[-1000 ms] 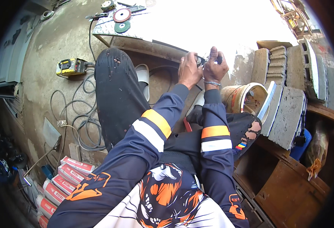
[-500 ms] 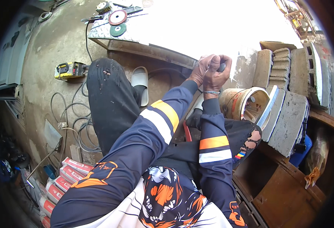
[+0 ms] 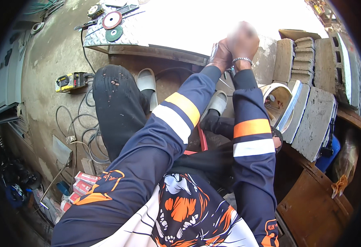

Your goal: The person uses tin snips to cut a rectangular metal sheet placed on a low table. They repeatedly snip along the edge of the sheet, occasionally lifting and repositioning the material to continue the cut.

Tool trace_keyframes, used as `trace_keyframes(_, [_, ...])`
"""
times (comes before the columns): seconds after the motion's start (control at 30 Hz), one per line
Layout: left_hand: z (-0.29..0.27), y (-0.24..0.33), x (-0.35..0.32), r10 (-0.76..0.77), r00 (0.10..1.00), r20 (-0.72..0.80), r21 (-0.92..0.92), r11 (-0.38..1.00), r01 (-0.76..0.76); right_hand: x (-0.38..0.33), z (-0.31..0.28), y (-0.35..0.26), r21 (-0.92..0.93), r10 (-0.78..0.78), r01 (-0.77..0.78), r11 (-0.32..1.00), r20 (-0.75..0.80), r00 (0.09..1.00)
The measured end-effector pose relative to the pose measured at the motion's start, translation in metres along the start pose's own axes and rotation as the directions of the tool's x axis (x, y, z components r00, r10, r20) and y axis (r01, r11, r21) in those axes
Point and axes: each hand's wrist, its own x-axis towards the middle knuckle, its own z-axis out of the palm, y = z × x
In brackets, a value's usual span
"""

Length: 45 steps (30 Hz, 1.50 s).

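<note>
— Hands, change? Left hand [image 3: 220, 55] and right hand [image 3: 243, 41] had risen, clasped together above the metal plate [image 3: 119, 39].
— Grip? Both closed round something small and hidden; item cannot be told.

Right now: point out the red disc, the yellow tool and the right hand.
red disc [image 3: 112, 19], head view, on its flat face.
yellow tool [image 3: 71, 81], head view, on its body, lying on the floor.
right hand [image 3: 243, 41], head view, on the back of the hand, above the bracelet.
</note>
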Motion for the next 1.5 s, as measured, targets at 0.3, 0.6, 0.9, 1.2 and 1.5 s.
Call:
trace_keyframes(0.3, [-0.013,0.004,-0.017,0.088,0.994,0.069,-0.121,0.989,-0.079,-0.021,-0.005,-0.013,-0.012,0.048,-0.048,0.999,0.075,0.996])
trace_keyframes(0.6, [-0.057,0.023,-0.094,0.236,0.968,-0.088,0.778,0.623,-0.081,-0.077,-0.040,-0.001,0.138,-0.032,-0.016,0.990,0.337,0.941])
trace_keyframes(0.9, [-0.046,0.033,-0.066,-0.670,0.676,0.308,-0.898,0.031,0.439,-0.065,-0.062,-0.022,-0.166,-0.024,0.143,0.976,0.567,0.823])
trace_keyframes(1.2, [-0.018,0.034,-0.078,-0.769,0.600,0.221,-0.803,0.205,0.559,-0.048,-0.063,0.000,-0.233,0.027,0.073,0.970,0.403,0.915])
trace_keyframes(1.5, [0.022,-0.008,-0.081,-0.725,0.655,0.213,-0.852,0.190,0.487,-0.050,-0.084,0.012,-0.174,0.039,0.021,0.985,0.337,0.941])
